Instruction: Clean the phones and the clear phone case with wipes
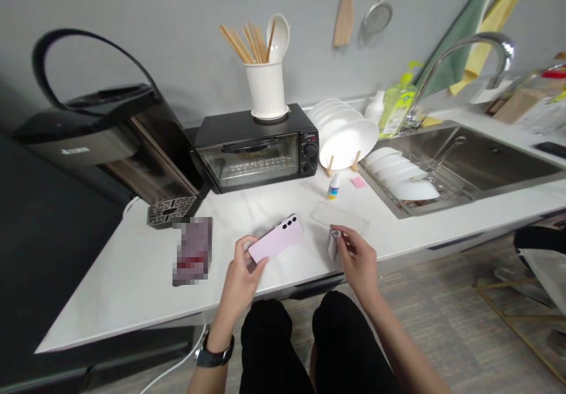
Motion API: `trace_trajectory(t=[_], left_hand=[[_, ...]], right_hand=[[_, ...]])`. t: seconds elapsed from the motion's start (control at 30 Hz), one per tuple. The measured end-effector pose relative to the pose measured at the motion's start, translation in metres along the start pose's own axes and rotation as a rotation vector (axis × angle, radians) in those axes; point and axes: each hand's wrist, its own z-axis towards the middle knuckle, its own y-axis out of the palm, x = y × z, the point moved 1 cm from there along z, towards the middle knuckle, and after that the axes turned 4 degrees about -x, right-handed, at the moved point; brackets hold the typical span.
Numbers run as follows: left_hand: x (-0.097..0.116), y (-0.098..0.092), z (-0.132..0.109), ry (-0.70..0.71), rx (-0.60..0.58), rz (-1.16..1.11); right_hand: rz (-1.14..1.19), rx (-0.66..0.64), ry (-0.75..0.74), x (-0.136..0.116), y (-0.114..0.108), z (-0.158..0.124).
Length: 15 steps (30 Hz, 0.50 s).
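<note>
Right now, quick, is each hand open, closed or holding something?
Left hand: closed, holding the phone.
Right hand: closed, pinching what looks like a grey cloth.

White counter point(124, 288) carried a drinks machine point(145, 146) at left, black toaster oven point(260, 158) beside it, then a wooden plate rack point(355, 162). Small bottle point(333, 186) stood upright in front of the rack, pink square point(358, 182) just beside. Clear case point(340, 217) lay nearer the front edge. Dark item point(193, 252) (pixelated, couldn't tell what) sat front left.
</note>
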Motion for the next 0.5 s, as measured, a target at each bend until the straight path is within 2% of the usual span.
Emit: trace_trajectory(t=[0.13, 0.27, 0.4, 0.5], left_hand=[[0.001, 0.003, -0.002, 0.055, 0.014, 0.031], [0.001, 0.006, -0.005, 0.114, 0.01, 0.078], [0.001, 0.006, -0.008, 0.194, -0.002, 0.107], [-0.003, 0.006, -0.011, 0.255, 0.006, 0.16]], right_hand=[[0.046, -0.011, -0.174, -0.017, 0.022, 0.01], [-0.04, -0.083, -0.442, -0.027, 0.047, 0.012], [-0.16, -0.15, -0.57, -0.04, 0.07, -0.006], [-0.168, -0.294, -0.679, -0.058, 0.084, -0.025]])
